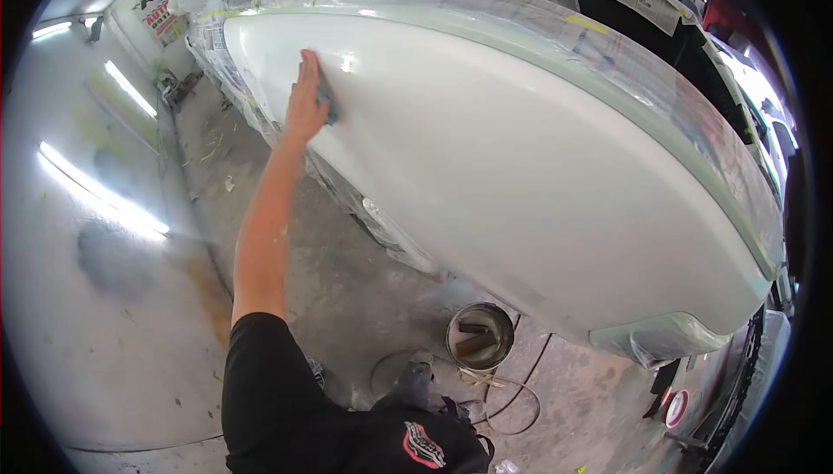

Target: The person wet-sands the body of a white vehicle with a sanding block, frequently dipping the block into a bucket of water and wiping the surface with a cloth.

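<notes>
My left hand (305, 99) lies against the upper left part of a large, glossy white car panel (521, 153). Its fingers point away from me and are held together. Under the palm and thumb, a dark blue-grey sheet that looks like sandpaper (328, 103) sticks out, pressed to the panel; most of it is hidden by the hand. Clear plastic film (599, 49) and pale green masking tape (555, 71) border the panel's upper edge. My right hand is out of view.
A round bucket (450, 335) with brown blocks (475, 341) in it stands on the concrete floor below the panel. A thin hose (536, 413) loops beside it. Plastic sheeting (373, 218) hangs under the panel. At the left is a wall with tube lights (104, 192).
</notes>
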The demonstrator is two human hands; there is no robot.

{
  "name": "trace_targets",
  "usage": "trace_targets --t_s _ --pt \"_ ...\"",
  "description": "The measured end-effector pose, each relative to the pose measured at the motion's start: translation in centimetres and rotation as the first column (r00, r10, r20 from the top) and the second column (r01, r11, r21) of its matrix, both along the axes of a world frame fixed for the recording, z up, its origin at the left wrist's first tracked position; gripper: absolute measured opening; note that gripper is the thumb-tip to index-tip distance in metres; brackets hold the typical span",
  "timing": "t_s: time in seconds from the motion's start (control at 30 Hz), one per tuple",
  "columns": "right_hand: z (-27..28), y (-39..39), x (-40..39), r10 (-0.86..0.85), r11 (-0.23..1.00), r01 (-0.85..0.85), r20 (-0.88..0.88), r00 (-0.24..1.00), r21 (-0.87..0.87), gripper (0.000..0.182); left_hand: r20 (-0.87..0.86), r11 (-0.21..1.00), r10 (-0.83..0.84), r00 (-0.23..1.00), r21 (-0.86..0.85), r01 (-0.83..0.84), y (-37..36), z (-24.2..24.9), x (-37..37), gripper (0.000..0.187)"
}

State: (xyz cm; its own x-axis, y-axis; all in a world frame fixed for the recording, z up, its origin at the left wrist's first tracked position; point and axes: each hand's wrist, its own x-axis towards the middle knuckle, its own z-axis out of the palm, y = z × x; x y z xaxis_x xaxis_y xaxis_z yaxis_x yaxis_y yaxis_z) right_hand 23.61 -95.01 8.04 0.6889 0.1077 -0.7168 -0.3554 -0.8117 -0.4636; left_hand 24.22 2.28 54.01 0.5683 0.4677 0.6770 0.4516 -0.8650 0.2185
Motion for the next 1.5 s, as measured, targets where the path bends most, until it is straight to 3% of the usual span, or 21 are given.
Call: trace_targets --t_s 0.23,0.6,0.67,0.7,0.73,0.77,0.87,0.9,0.93,1.1,1.13,1.2,1.27,1.37,1.5 --pt "-0.7 -0.6 0.7 0.12 0.993 -0.121 0.07 0.99 0.0 0.027 -0.009 0.999 -0.02 1.0 0.026 0.02 1.2 0.3 -0.4 0.104" --pt "-3.6 -6.5 0.4 0.326 0.938 -0.344 0.249 0.912 0.033 0.025 -0.055 0.99 -0.094 0.994 0.098 0.099 -17.3 0.6 6.2 0.106" --pt "-4.8 -8.9 -0.3 0.358 0.914 -0.398 0.308 0.882 0.077 0.024 -0.05 0.985 -0.131 0.99 0.108 0.135 -20.1 0.6 7.1 0.105" --pt "-5.3 -9.8 -0.4 0.287 0.925 -0.342 0.286 0.914 0.165 0.024 -0.054 0.984 -0.137 0.989 0.103 0.142 -21.4 0.7 7.4 0.105" --pt "-6.0 -10.5 -0.3 0.532 0.815 -0.557 0.586 0.612 -0.158 0.023 -0.059 0.984 -0.145 0.988 0.099 0.15 -22.5 0.7 7.7 0.106" --pt "-6.9 -11.3 -0.3 0.53 0.816 -0.557 0.584 0.615 -0.155 0.023 -0.068 0.983 -0.152 0.986 0.095 0.158 -23.5 0.5 8.1 0.106" --pt "-9.5 -13.1 -0.8 0.808 0.54 -0.682 0.532 0.255 -0.493 0.023 -0.054 0.973 -0.165 0.985 0.153 0.172 -25.9 -0.5 9.4 0.107" --pt "-8.6 -12.6 -1.0 0.773 0.619 -0.728 0.394 0.498 -0.295 0.024 -0.044 0.977 -0.167 0.985 0.127 0.172 -26.6 -0.6 9.7 0.106" --pt "-7.2 -12.0 -1.4 0.763 0.595 -0.685 0.563 0.318 -0.419 0.027 -0.031 0.98 -0.17 0.985 0.101 0.172 -27.3 -0.5 9.9 0.106" --pt "-5.5 -11.0 -2.5 0.771 0.578 -0.618 0.604 0.201 -0.533 0.036 -0.004 0.989 -0.132 0.991 0.068 0.132 -28.4 -0.5 10.4 0.103" --pt "-5.4 -10.8 -2.0 0.717 0.679 -0.621 0.538 0.444 -0.392 0.037 -0.005 0.989 -0.128 0.992 0.068 0.128 -28.3 -0.6 10.4 0.103" --pt "-4.4 -9.5 -0.7 0.496 0.868 -0.46 0.342 0.798 -0.186 0.04 -0.005 0.99 -0.123 0.992 0.071 0.124 -28.2 -0.7 10.4 0.103" --pt "-3.8 -8.0 0.3 0.243 0.969 -0.231 0.156 0.957 -0.093 0.043 -0.007 0.99 -0.119 0.993 0.076 0.119 -28.2 -0.8 10.5 0.102" --pt "-2.7 -5.9 1.8 -0.173 0.985 0.173 -0.057 0.983 -0.007 0.048 -0.011 0.989 -0.129 0.992 0.076 0.13 -28.1 -0.9 10.4 0.105" --pt "-2.0 -2.8 3.1 -0.522 0.845 0.534 -0.175 0.835 0.028 0.054 -0.03 0.991 -0.121 0.992 0.058 0.123 -28.2 -0.8 10.5 0.104"
